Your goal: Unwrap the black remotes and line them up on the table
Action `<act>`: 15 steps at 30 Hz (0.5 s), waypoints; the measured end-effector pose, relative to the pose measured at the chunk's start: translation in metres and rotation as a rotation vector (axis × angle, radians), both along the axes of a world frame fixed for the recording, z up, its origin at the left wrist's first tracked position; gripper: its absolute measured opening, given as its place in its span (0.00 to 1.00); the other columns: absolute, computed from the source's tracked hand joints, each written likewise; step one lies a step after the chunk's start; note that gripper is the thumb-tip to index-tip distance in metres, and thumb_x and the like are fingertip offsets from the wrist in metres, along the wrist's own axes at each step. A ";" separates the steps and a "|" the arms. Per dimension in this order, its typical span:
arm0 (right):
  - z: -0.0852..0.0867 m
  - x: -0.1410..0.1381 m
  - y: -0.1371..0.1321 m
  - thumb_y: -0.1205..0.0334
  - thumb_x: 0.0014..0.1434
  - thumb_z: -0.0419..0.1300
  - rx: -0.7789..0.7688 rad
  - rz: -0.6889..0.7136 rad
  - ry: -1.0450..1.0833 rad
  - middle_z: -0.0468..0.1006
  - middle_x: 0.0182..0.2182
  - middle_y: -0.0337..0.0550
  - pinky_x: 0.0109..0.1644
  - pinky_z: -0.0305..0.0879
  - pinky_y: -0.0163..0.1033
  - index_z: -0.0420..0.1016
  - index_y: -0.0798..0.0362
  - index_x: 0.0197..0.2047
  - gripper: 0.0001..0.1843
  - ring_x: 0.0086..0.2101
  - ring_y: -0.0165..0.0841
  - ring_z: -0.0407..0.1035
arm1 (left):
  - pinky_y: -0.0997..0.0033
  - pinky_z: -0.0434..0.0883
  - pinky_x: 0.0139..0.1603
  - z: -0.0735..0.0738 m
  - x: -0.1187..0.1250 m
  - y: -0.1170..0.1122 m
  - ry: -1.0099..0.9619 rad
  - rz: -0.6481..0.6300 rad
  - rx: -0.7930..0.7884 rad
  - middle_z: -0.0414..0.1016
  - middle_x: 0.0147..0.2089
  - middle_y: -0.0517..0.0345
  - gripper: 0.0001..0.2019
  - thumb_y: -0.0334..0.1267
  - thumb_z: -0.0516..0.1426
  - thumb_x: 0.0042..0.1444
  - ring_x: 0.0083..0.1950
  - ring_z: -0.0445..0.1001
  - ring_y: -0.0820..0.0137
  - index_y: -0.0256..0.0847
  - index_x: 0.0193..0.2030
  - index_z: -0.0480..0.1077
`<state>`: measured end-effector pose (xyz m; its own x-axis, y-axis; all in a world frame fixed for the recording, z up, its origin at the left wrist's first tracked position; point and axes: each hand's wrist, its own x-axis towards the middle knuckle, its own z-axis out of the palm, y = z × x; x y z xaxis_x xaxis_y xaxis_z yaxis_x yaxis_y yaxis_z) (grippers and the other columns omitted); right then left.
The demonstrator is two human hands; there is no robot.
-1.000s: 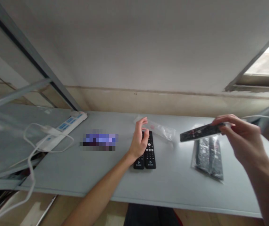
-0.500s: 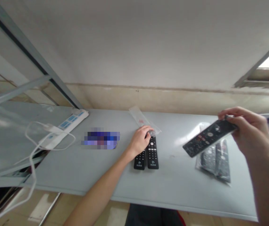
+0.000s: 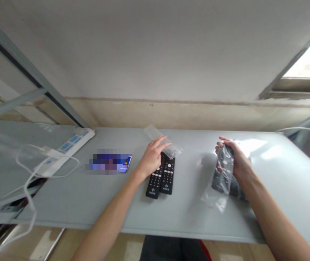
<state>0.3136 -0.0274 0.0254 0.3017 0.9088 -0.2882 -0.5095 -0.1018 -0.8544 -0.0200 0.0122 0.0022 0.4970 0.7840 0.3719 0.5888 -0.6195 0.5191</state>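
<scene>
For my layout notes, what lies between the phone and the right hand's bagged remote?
In the head view, the left hand, two black remotes and a clear plastic bag are there.

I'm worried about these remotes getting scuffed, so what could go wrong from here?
The bagged remote control might slip in its loose plastic, since the right hand grips it near its far end. The left hand, above two bare remote controls, could knock them askew, or drag the clear plastic bag at their tops.

The trousers (image 3: 160,249) are dark (and both forearms (image 3: 114,221) bare).
</scene>
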 end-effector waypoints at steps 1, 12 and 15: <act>-0.001 0.000 0.000 0.61 0.46 0.73 -0.010 -0.002 0.011 0.78 0.26 0.32 0.21 0.66 0.30 0.78 0.49 0.47 0.23 0.23 0.28 0.70 | 0.43 0.60 0.79 0.002 -0.003 0.004 0.050 -0.012 0.003 0.61 0.77 0.55 0.39 0.15 0.46 0.53 0.79 0.57 0.60 0.47 0.68 0.70; 0.000 0.000 -0.005 0.62 0.47 0.74 -0.012 0.003 0.093 0.78 0.25 0.29 0.17 0.66 0.31 0.75 0.48 0.44 0.21 0.20 0.28 0.70 | 0.51 0.63 0.74 0.007 0.018 0.078 0.270 -0.275 -0.050 0.77 0.65 0.59 0.38 0.18 0.56 0.50 0.72 0.69 0.60 0.58 0.64 0.73; 0.001 0.001 -0.005 0.61 0.48 0.74 -0.010 -0.030 0.083 0.78 0.24 0.29 0.17 0.66 0.31 0.74 0.49 0.42 0.19 0.19 0.27 0.69 | 0.56 0.69 0.67 0.008 0.027 0.092 0.361 -0.291 -0.102 0.78 0.59 0.52 0.32 0.24 0.59 0.51 0.63 0.76 0.57 0.51 0.63 0.75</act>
